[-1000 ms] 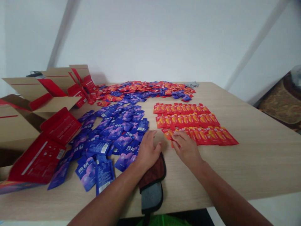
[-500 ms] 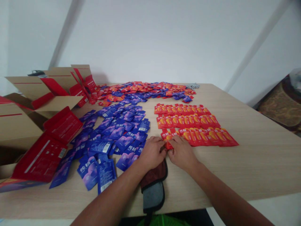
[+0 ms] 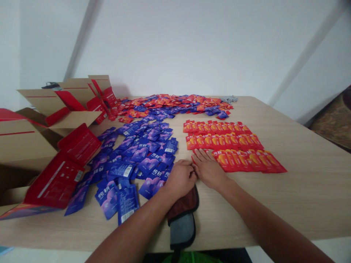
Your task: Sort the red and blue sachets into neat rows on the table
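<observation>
Red packets (image 3: 238, 160) are lying in rows. My right hand (image 3: 207, 168) is resting flat on some, gripping none; my left hand (image 3: 181, 179) is lying curled alongside, contents hidden.

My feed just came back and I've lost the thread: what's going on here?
A person's right hand lies fairly flat over the left end of the nearest row of red packets. The left hand is curled right beside it; whether it holds anything can't be seen. Three rows of overlapping red packets lie on the table. Left of them is a loose spread of blue packets, with a mixed red-and-blue heap behind. Open cardboard boxes stand at the left.
</observation>
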Action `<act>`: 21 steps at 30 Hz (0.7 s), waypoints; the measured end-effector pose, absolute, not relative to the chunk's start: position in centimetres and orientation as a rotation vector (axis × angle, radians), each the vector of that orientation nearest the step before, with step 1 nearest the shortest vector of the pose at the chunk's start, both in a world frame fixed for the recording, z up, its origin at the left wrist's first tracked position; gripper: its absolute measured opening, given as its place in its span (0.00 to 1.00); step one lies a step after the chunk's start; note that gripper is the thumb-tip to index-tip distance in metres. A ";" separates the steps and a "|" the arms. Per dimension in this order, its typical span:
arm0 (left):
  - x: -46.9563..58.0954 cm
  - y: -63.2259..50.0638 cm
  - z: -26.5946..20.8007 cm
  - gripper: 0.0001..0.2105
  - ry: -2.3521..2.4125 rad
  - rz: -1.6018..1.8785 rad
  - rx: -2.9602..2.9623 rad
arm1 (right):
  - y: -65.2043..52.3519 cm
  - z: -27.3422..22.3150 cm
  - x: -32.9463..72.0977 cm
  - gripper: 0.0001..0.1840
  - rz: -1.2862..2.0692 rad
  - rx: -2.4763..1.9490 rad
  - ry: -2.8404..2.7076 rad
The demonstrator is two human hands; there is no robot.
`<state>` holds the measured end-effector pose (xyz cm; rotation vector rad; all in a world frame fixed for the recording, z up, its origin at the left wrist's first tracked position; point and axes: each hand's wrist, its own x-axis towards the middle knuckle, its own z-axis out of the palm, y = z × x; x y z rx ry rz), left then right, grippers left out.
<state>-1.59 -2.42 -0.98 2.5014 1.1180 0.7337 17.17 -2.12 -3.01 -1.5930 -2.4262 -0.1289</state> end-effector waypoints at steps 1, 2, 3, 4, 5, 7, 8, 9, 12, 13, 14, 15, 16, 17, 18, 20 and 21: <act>-1.6 -2.4 -1.0 0.09 1.123 0.744 2.492 | -2.2 -3.4 17.2 0.28 -0.130 -1.604 -2.429; -1.5 -2.4 -1.0 0.09 1.129 0.752 2.487 | -2.3 -3.6 17.2 0.28 -0.131 -1.612 -2.430; -1.5 -2.4 -1.1 0.09 1.138 0.759 2.484 | -2.4 -3.7 17.2 0.29 -0.132 -1.619 -2.428; -1.4 -2.4 -1.1 0.09 1.148 0.764 2.483 | -2.5 -3.8 17.2 0.29 -0.133 -1.623 -2.428; -1.4 -2.4 -1.2 0.09 1.159 0.767 2.481 | -2.5 -3.8 17.3 0.29 -0.134 -1.625 -2.428; -1.2 -2.4 -1.4 0.08 1.171 0.770 2.470 | -2.6 -3.8 17.3 0.29 -0.134 -1.629 -2.434; -1.2 -2.5 -1.4 0.08 1.171 0.774 2.459 | -2.5 -3.8 17.3 0.29 -0.131 -1.632 -2.439; -1.2 -2.5 -1.3 0.08 1.164 0.778 2.447 | -2.5 -3.8 17.3 0.30 -0.124 -1.636 -2.443; -1.8 -2.5 -0.5 0.08 1.155 0.799 2.435 | -2.4 -3.8 17.2 0.30 -0.093 -1.656 -2.438; -2.4 -2.3 0.1 0.08 1.175 0.812 2.441 | -2.4 -3.8 17.2 0.30 -0.082 -1.664 -2.430; -3.2 -2.1 0.7 0.08 1.213 0.819 2.452 | -2.4 -3.8 17.2 0.30 -0.074 -1.671 -2.421; -4.2 -1.8 1.4 0.09 1.269 0.815 2.467 | -2.5 -3.8 17.1 0.31 -0.066 -1.677 -2.413; -5.4 -1.5 2.2 0.09 1.347 0.793 2.479 | -2.5 -3.7 17.1 0.31 -0.061 -1.683 -2.403; -6.8 -1.1 2.9 0.10 1.437 0.740 2.490 | -2.5 -3.6 17.0 0.31 -0.061 -1.691 -2.392; -8.2 -0.7 3.5 0.10 1.540 0.657 2.491 | -2.6 -3.4 16.9 0.32 -0.065 -1.698 -2.377; -11.0 0.0 4.4 0.11 1.745 0.443 2.462 | -2.8 -2.9 16.6 0.33 -0.087 -1.702 -2.334; -12.3 0.3 4.6 0.14 1.828 0.352 2.441 | -2.9 -2.4 16.4 0.33 -0.098 -1.694 -2.307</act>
